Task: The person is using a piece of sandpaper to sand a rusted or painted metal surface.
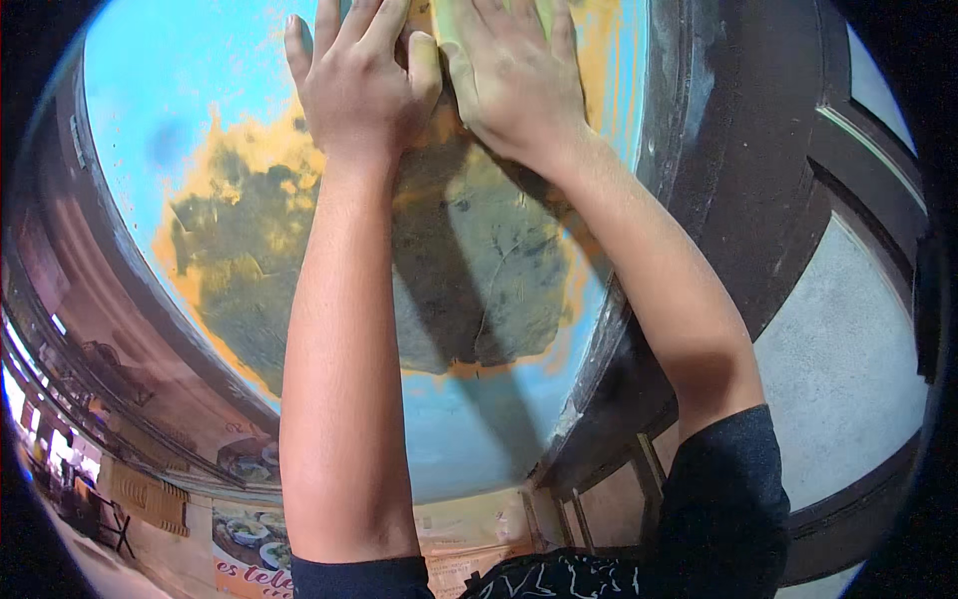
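Note:
A blue-painted panel fills the middle, with a rough grey-brown patch on it edged in orange. My left hand lies against the panel at the top, its fingers spread and cut off by the picture's upper edge. Beside it, my right hand presses a pale yellow-green pad to the surface, fingers stretched over it. The pad's exact kind is hidden under the hand. Both forearms reach up across the patch, and the right one throws a shadow on it.
Dark framing with pale inset panels borders the right side. A worn dark edge runs along the blue panel's left. Low on the left are a printed food banner and a dark folding stand.

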Motion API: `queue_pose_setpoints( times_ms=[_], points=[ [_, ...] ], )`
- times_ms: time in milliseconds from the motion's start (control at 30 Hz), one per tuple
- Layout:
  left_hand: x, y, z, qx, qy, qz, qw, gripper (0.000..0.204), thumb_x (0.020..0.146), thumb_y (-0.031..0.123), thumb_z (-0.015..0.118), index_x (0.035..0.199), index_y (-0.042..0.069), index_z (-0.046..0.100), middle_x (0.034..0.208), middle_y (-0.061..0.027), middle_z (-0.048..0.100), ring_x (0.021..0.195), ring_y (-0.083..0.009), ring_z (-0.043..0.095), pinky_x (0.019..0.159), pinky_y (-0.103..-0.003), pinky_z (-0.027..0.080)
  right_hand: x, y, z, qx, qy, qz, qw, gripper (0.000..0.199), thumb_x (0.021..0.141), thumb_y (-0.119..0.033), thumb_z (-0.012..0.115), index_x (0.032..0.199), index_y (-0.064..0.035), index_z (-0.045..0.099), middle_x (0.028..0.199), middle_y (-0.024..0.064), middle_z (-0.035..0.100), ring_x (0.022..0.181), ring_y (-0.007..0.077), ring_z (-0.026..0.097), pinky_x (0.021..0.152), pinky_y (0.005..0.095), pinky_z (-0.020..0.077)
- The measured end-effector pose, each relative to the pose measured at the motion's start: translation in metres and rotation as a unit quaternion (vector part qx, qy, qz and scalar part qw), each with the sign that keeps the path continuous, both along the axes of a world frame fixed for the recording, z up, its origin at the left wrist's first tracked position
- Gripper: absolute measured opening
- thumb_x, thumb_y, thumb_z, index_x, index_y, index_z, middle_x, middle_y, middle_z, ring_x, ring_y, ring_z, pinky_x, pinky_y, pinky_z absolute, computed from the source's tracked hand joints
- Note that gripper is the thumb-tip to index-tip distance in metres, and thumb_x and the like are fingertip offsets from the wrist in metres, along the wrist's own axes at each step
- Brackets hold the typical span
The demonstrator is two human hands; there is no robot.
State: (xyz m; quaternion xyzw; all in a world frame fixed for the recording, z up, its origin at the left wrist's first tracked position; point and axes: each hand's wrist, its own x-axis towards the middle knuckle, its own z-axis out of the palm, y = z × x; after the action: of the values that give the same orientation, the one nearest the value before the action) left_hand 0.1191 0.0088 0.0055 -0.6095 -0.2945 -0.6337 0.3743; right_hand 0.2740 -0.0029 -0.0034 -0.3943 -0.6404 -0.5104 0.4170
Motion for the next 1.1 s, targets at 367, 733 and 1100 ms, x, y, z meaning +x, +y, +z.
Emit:
queue_pose_setpoints(
  times_ms=[367, 733, 1100],
  points=[
    [-0.005, 0.013, 0.002, 0.04, 0.015, 0.022, 0.999, 0.053, 0.09, 0.023, 0.054, 0.141, 0.015, 0.064, 0.154, -0.0043, 0.056, 0.151, -0.0311, 0.039, 0.126, -0.054, 0.021, 0.032, 0.009, 0.078, 0.013, 0.093, 0.097, 0.991, 0.069, 0.105, -0.04, 0.039, 0.161, -0.0015, 0.03, 0.17, 0.0212, 0.02, 0.159, 0.0357, 0.013, 0.128, 0.0516, 0.0075],
    [0.002, 0.001, 0.001, -0.005, 0.002, 0.004, 1.0, 0.056, 0.088, 0.02, 0.054, 0.143, 0.015, 0.063, 0.155, -0.0036, 0.055, 0.152, -0.0298, 0.038, 0.127, -0.051, 0.02, 0.03, 0.005, 0.029, 0.024, 0.039, 0.035, 0.998, 0.073, 0.101, -0.045, 0.048, 0.16, -0.0038, 0.035, 0.171, 0.0179, 0.022, 0.158, 0.035, 0.017, 0.128, 0.0511, 0.0071],
    [-0.005, 0.008, -0.001, 0.022, 0.01, 0.01, 1.0, 0.056, 0.088, 0.02, 0.054, 0.143, 0.015, 0.063, 0.155, -0.0041, 0.054, 0.152, -0.0314, 0.038, 0.127, -0.053, 0.021, 0.007, -0.004, -0.012, -0.029, -0.032, 0.008, 0.999, 0.069, 0.104, -0.042, 0.043, 0.161, -0.0039, 0.033, 0.171, 0.018, 0.022, 0.158, 0.0356, 0.019, 0.128, 0.0512, 0.0073]
  ],
)
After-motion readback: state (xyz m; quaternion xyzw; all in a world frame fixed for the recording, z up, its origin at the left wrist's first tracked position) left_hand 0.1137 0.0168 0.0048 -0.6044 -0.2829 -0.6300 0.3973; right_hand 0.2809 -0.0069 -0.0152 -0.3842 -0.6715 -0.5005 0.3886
